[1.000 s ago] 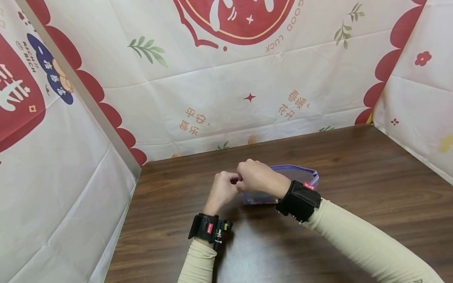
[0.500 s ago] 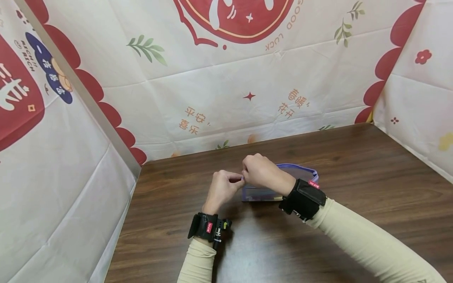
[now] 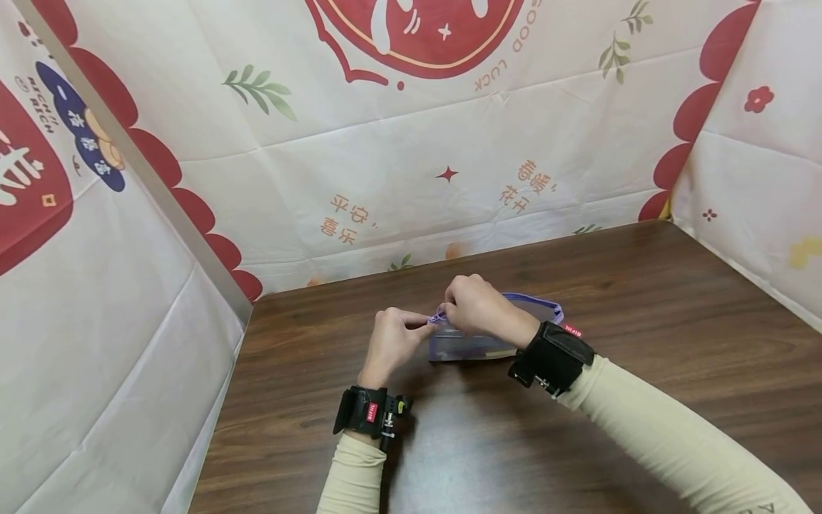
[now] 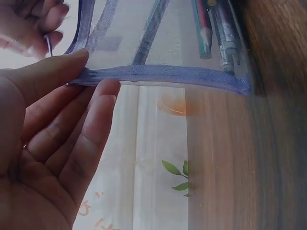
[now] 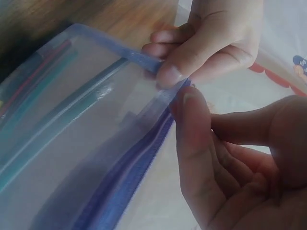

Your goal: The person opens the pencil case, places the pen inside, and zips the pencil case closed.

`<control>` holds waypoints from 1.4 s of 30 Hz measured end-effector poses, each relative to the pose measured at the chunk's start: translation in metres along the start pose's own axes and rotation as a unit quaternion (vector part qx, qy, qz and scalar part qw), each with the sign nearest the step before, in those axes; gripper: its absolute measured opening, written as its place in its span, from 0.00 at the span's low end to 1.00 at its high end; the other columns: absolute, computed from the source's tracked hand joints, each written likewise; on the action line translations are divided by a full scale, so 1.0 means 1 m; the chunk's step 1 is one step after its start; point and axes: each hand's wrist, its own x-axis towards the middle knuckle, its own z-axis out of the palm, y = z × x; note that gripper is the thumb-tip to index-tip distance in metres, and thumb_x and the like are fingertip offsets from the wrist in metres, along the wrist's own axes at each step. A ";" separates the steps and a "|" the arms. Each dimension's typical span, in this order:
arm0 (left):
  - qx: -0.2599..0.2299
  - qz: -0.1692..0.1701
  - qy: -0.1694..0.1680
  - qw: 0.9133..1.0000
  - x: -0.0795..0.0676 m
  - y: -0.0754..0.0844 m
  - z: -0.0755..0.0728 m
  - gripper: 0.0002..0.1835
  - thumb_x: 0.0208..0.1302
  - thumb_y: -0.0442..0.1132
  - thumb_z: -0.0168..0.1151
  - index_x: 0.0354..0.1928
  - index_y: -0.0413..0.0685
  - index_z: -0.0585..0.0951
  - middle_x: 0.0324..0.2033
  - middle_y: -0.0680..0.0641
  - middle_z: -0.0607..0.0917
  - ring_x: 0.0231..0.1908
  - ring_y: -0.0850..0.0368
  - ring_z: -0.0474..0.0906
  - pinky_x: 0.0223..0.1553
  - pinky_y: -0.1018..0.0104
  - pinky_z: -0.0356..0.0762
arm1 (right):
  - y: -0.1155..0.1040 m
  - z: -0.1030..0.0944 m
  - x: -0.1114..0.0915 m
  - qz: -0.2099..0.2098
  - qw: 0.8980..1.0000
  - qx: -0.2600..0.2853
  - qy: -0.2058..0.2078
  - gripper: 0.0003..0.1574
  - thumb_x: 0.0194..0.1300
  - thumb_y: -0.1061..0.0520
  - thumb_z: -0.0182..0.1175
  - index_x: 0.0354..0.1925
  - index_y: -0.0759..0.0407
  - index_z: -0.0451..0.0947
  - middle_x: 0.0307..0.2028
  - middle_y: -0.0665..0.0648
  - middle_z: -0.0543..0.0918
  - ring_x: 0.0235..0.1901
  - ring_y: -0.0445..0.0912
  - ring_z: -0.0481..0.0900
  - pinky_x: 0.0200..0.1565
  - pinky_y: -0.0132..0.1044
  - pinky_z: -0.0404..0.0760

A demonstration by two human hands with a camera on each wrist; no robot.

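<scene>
A see-through mesh pencil case (image 3: pixel 464 347) with purple trim stands on the table, partly hidden behind my right hand. With thumb and fingers, my left hand (image 3: pixel 390 344) pinches its upper left corner, where the zipper's end lies. Close beside that corner, my right hand (image 3: pixel 478 307) pinches the zipper pull, a thin purple loop (image 4: pixel 49 45) showing at its fingertips. The purple zipper (image 5: pixel 129 177) runs away from the hands along the case's top edge. Inside the case lie several pencils or pens (image 4: pixel 206 38), one red and some teal.
A brown wood-grain table (image 3: pixel 308 428) carries the case. Behind it hangs a white printed cloth (image 3: pixel 398 143), with further cloth on the left and right sides. Black camera straps (image 3: pixel 552 357) wrap both wrists.
The right hand has shifted slightly right and up, away from the left hand, so the purple loop now shows between them. The left hand keeps hold of the corner; the view has turned slightly.
</scene>
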 end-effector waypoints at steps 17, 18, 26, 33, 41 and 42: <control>0.014 0.006 -0.007 1.000 0.000 0.002 0.002 0.10 0.53 0.45 0.69 0.32 0.47 0.90 0.28 0.49 0.90 0.17 0.68 0.72 0.15 0.73 0.66 | 0.012 0.005 0.003 0.015 1.000 -0.012 -0.016 0.15 0.68 0.59 0.52 0.24 0.60 0.75 0.16 0.53 0.78 0.14 0.43 0.73 0.17 0.31 0.69; 0.013 0.008 -0.007 1.000 0.000 0.002 0.002 0.10 0.54 0.45 0.68 0.32 0.47 0.90 0.28 0.49 0.90 0.19 0.69 0.75 0.17 0.73 0.70 | 0.012 0.005 0.003 0.012 1.000 -0.017 -0.014 0.15 0.68 0.59 0.51 0.24 0.60 0.75 0.17 0.54 0.77 0.14 0.42 0.72 0.17 0.31 0.68; -0.012 0.044 -0.005 0.999 0.002 0.001 0.008 0.12 0.55 0.45 0.67 0.36 0.47 0.89 0.32 0.48 0.90 0.29 0.67 0.83 0.29 0.69 0.83 | 0.013 0.009 0.004 -0.010 1.000 -0.024 0.008 0.11 0.67 0.60 0.52 0.30 0.63 0.79 0.20 0.54 0.76 0.16 0.43 0.70 0.19 0.32 0.66; 0.015 0.036 -0.002 0.999 0.003 0.003 0.005 0.11 0.53 0.47 0.68 0.32 0.47 0.90 0.28 0.49 0.90 0.25 0.68 0.81 0.24 0.70 0.79 | 0.018 0.010 0.003 -0.012 0.999 -0.029 0.014 0.13 0.66 0.60 0.53 0.25 0.62 0.76 0.17 0.53 0.72 0.15 0.42 0.68 0.18 0.31 0.65; 0.010 0.017 -0.004 1.000 0.003 0.001 -0.001 0.11 0.53 0.47 0.68 0.32 0.48 0.90 0.29 0.49 0.90 0.25 0.67 0.80 0.21 0.71 0.73 | 0.022 0.008 0.005 -0.002 0.999 -0.043 0.007 0.11 0.65 0.62 0.51 0.28 0.63 0.77 0.21 0.55 0.75 0.18 0.44 0.70 0.21 0.33 0.67; 0.010 0.012 -0.003 1.000 0.003 0.000 -0.002 0.10 0.53 0.47 0.68 0.32 0.49 0.90 0.29 0.50 0.90 0.24 0.67 0.80 0.20 0.71 0.72 | 0.024 0.008 0.005 -0.002 0.999 -0.044 0.010 0.11 0.65 0.62 0.51 0.29 0.63 0.78 0.21 0.55 0.76 0.19 0.44 0.71 0.21 0.34 0.69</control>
